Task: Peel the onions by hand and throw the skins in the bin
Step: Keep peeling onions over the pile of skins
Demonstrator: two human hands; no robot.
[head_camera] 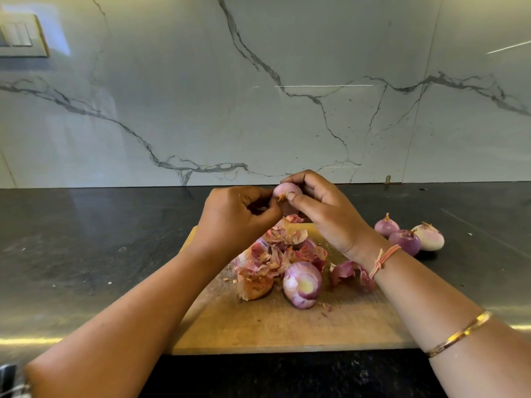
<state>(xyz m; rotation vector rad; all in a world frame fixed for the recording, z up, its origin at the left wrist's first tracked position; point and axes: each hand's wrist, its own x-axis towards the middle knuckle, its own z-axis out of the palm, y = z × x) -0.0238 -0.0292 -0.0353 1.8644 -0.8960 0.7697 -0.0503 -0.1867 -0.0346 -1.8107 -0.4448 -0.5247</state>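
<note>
My right hand [321, 208] grips a small pale purple onion [283, 191] above the far end of a wooden cutting board [287, 328]. My left hand [235, 216] pinches a bit of skin at the onion's tip. Below the hands a heap of pink and brown onion skins [273, 254] lies on the board. Beside the heap lies an onion [302, 284] with its cut end facing up. Three peeled onions [408, 235] rest on the dark counter to the right of the board. No bin is in view.
The dark counter [86, 254] runs left and right of the board. A marble wall [258, 96] stands right behind it. A switch plate [20, 35] is at the upper left. Small skin crumbs dot the board.
</note>
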